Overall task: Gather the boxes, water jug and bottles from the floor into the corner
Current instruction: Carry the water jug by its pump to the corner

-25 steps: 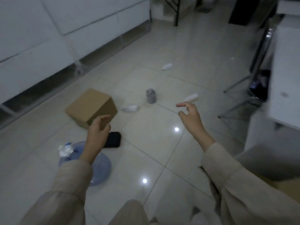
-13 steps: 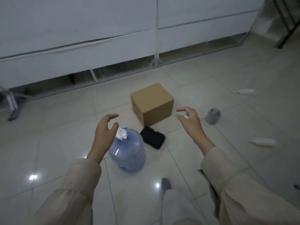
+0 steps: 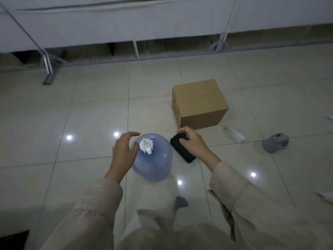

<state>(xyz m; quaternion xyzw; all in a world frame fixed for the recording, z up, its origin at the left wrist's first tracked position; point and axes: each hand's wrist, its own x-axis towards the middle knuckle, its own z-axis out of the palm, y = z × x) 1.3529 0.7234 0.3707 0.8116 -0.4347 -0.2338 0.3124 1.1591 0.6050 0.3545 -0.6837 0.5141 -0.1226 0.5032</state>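
Note:
A blue water jug with a white cap stands upright on the tiled floor just in front of me. My left hand hovers open at its left shoulder, fingers spread, close to the neck. My right hand is open above a small black box lying right of the jug; whether it touches the box is unclear. A brown cardboard box sits beyond that. A clear plastic bottle lies on its side to the right.
A grey cup-like container lies tipped over at the right. Another bottle shows at the right edge. White panels on metal legs run along the back. My leg and foot are below the jug.
The view has swung left and down onto the jug. Both hands have dropped closer: the left one beside the jug's neck, the right one over the black box.

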